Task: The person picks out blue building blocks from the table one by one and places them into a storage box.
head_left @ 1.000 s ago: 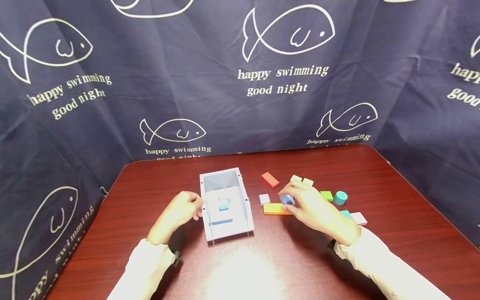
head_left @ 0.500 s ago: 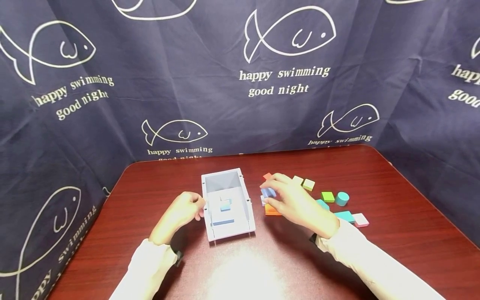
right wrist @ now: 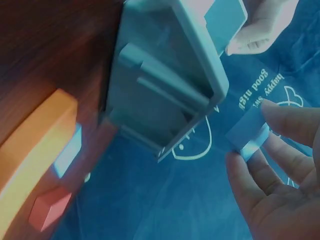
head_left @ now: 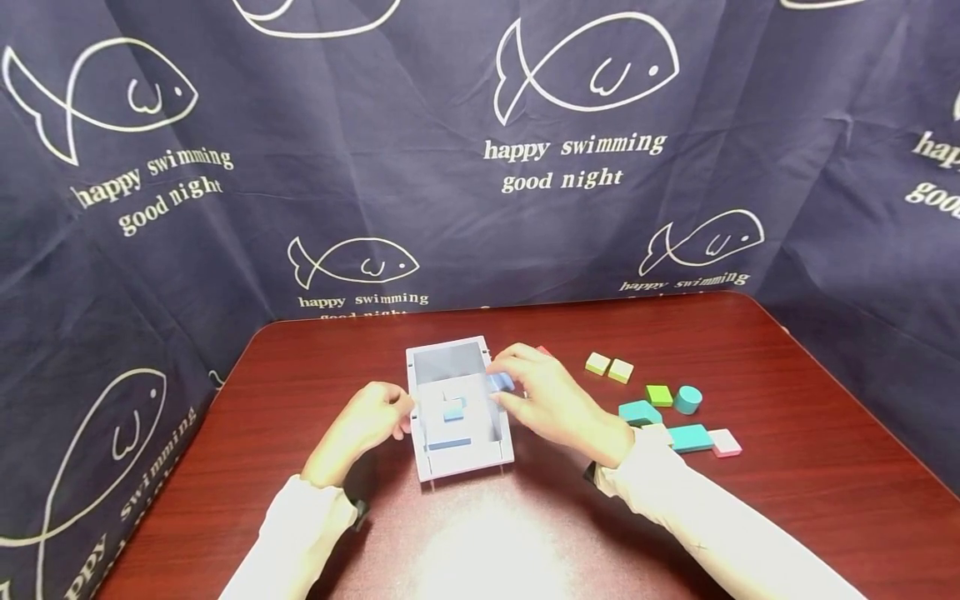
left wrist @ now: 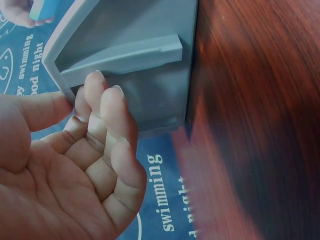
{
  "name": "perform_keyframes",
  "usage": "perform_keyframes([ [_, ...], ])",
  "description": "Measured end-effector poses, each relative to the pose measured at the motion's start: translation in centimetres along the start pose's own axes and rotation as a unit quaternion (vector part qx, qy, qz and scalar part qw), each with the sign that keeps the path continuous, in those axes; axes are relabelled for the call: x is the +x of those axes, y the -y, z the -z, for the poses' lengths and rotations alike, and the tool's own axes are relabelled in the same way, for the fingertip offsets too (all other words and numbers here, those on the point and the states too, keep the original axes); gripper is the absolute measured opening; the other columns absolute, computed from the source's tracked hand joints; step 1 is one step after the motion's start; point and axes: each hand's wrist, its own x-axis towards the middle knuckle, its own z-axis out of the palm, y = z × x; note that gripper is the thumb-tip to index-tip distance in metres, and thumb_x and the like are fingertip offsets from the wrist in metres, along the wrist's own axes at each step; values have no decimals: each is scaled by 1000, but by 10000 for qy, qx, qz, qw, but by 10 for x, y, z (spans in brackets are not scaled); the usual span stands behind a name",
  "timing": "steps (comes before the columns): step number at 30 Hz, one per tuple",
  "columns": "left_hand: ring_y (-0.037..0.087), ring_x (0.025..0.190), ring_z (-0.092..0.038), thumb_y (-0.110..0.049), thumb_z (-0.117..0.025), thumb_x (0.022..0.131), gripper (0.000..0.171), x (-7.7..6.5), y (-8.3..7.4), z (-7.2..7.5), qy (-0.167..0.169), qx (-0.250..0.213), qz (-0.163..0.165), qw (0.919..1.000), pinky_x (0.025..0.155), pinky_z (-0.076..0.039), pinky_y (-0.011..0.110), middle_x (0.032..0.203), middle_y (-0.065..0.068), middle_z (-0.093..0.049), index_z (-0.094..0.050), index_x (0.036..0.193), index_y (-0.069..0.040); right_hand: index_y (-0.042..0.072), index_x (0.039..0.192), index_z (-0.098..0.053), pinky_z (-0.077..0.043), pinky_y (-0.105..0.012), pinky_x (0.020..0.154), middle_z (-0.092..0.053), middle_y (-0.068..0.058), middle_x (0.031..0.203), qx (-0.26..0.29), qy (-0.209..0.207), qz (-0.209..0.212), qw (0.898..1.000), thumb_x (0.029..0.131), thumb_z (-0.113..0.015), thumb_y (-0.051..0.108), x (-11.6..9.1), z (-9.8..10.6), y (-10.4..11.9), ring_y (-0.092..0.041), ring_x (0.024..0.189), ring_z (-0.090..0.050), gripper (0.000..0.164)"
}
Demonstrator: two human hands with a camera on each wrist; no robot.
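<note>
A pale grey open-topped box [head_left: 468, 469] stands on the table, with a small light-blue block [head_left: 453, 411] and a flat long blue block [head_left: 450, 443] inside. At its left rim, my left hand [head_left: 363, 429] pinches the edge, thumb on top and fingertips under the lip, as the left wrist view shows. My right hand [head_left: 551, 404] holds a blue block [right wrist: 248, 131] between thumb and fingers. In the head view this block overlaps the box's right rim; in the right wrist view it is held up beside the box.
Right of the box lie an orange block [right wrist: 42, 137], a red block [right wrist: 50, 207] and a whitish block [right wrist: 68, 151]. Farther right are pale yellow blocks [head_left: 597, 362], a green block [head_left: 659, 395], a teal cylinder [head_left: 687, 400], teal blocks [head_left: 690, 438] and a pink-edged block [head_left: 725, 442].
My right hand has carried the blue block leftward, from over the orange block to the box's right rim. My left hand stays at the left rim.
</note>
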Motion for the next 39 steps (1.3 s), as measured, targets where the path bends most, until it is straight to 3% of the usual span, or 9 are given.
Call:
perform_keyframes([
  [10, 27, 50, -60, -7, -51, 88, 24, -1, -1, -1, 26, 4, 19, 10000, 50, -43, 29, 55, 11, -62, -66, 69, -1, 11, 101, -70, -50, -32, 73, -62, 2, 100, 297, 295, -101, 9991, 75, -76, 11, 11, -24, 3, -9, 83, -52, 27],
  [22, 25, 49, -59, -7, -51, 87, 25, -1, -3, 1, 17, 35, -22, 10000, 51, -45, 29, 56, 12, -62, -65, 67, -2, 8, 104, -70, -52, -32, 79, -63, 0, 99, 283, 556, -92, 9980, 76, -73, 11, 19, -48, 0, -10, 88, -54, 28],
  [28, 29, 51, -60, -7, -52, 87, 24, 0, -2, 1, 35, 13, -13, 10000, 50, -45, 29, 57, 14, -63, -66, 69, -1, 7, 103, -70, -51, -32, 83, -62, -1, 99, 94, 805, 30, 9967, 76, -73, 10, 24, -55, 1, -10, 92, -55, 27],
  [39, 29, 51, -61, -7, -51, 87, 24, -1, -3, 2, 38, 19, -48, 10000, 51, -46, 29, 56, 12, -63, -66, 69, -1, 7, 96, -71, -51, -29, 75, -59, -1, 87, -526, 1496, 394, 9866, 74, -73, 10, 32, -62, 4, -12, 81, -52, 22],
])
